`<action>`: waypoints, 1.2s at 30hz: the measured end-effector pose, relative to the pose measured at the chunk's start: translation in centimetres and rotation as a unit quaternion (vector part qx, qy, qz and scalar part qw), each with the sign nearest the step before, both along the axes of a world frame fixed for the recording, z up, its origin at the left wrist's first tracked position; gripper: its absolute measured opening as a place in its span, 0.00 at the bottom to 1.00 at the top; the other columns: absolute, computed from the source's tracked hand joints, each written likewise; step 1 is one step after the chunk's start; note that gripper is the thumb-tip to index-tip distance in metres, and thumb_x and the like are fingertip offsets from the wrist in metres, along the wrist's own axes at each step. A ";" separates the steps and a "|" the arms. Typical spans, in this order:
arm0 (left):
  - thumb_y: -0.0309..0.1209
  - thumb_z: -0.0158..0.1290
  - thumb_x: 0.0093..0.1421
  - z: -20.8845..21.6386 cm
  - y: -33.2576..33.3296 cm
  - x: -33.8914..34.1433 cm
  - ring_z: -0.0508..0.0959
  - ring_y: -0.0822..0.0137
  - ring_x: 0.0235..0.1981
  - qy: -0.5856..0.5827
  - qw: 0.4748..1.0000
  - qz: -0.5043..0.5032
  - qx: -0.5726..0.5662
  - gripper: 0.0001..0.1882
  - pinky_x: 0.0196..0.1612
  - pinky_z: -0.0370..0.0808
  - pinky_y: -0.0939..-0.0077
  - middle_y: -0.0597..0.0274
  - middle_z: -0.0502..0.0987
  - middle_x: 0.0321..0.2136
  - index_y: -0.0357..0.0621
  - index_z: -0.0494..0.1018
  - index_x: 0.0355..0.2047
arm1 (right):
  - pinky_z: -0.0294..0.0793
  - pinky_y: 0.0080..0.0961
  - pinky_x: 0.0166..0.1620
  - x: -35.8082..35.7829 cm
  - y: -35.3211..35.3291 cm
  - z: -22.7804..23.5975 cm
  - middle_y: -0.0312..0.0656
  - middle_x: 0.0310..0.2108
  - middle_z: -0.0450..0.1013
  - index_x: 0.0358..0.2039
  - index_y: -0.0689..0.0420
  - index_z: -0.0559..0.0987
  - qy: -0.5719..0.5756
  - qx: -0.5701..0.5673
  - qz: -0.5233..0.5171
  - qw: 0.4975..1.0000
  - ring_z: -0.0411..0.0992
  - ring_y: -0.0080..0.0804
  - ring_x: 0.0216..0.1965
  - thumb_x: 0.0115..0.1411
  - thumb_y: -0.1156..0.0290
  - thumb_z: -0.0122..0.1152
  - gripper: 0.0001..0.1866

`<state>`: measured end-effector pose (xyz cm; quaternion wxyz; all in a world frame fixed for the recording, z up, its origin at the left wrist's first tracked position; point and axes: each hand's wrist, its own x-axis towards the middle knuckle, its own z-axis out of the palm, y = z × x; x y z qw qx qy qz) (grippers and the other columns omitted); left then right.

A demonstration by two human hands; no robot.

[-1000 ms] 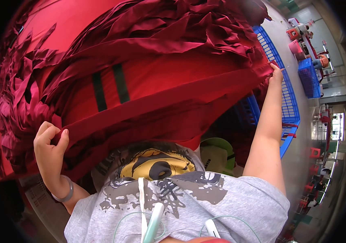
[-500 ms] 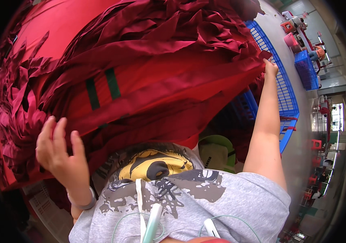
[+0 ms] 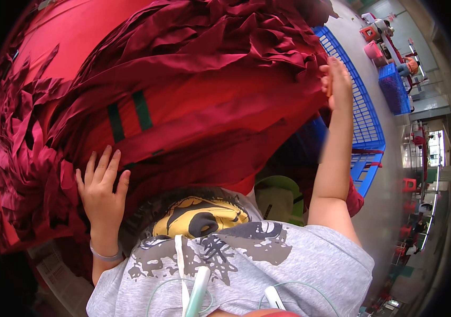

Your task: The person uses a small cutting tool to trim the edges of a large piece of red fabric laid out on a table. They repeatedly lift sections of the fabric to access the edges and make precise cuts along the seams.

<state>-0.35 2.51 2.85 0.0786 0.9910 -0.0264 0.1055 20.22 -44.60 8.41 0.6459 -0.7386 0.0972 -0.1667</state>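
Note:
Long, dark red cloth strips (image 3: 183, 119) stretch across a red surface in front of me. My left hand (image 3: 102, 177) lies on the near left part of the strips, palm down, its fingers spread. My right hand (image 3: 338, 82) is at the far right end of the cloth, beside a blue plastic basket (image 3: 374, 132). Its fingers are loosely bent and apart, with nothing plainly gripped in them. Two dark green bands (image 3: 142, 111) show on the red cloth between the strips.
Heaped dark red strips (image 3: 220, 31) cover the far side, and more bunch up at the left (image 3: 30, 179). A green-rimmed cap-like item (image 3: 283, 193) is near my waist. To the right, beyond a grey floor (image 3: 378, 211), are another blue basket (image 3: 394, 90) and a person in orange (image 3: 411, 66).
My left hand has come down from the air onto the strips, moving right and forward. My right hand has let go of the strip end and shifted slightly left, its fingers loosening.

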 end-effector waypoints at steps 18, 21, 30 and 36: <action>0.46 0.57 0.57 -1.6 -2.5 0.6 0.66 0.55 0.58 -0.083 0.994 -0.063 -0.046 0.27 0.59 0.61 0.52 0.60 0.69 0.56 0.56 0.71 0.57 | 0.70 0.27 0.21 -15.2 24.9 -4.3 0.36 0.19 0.69 0.47 0.59 0.79 -0.170 -0.525 0.299 0.779 0.72 0.30 0.19 0.53 0.70 0.61 0.19; 0.48 0.57 0.56 -1.9 -2.7 0.7 0.65 0.56 0.57 -0.087 0.993 -0.062 -0.041 0.28 0.59 0.60 0.52 0.62 0.68 0.56 0.60 0.71 0.57 | 0.69 0.27 0.21 -15.5 25.5 -4.3 0.36 0.18 0.69 0.46 0.59 0.79 -0.188 -0.517 0.307 0.777 0.71 0.31 0.18 0.51 0.72 0.62 0.19; 0.47 0.59 0.53 -1.9 -2.6 0.5 0.66 0.58 0.57 -0.090 0.993 -0.058 -0.045 0.30 0.59 0.61 0.53 0.64 0.68 0.56 0.60 0.71 0.56 | 0.69 0.29 0.21 -12.1 27.3 -5.0 0.37 0.18 0.70 0.47 0.61 0.78 -0.226 -0.464 0.178 0.838 0.71 0.33 0.17 0.55 0.72 0.60 0.18; 0.43 0.57 0.55 -2.2 -1.9 1.0 0.69 0.58 0.56 -0.114 0.984 -0.077 -0.111 0.27 0.59 0.62 0.57 0.62 0.71 0.56 0.46 0.71 0.53 | 0.69 0.28 0.20 -14.9 26.9 -4.5 0.37 0.18 0.68 0.45 0.60 0.80 -0.216 -0.493 0.314 0.782 0.71 0.31 0.18 0.51 0.72 0.62 0.18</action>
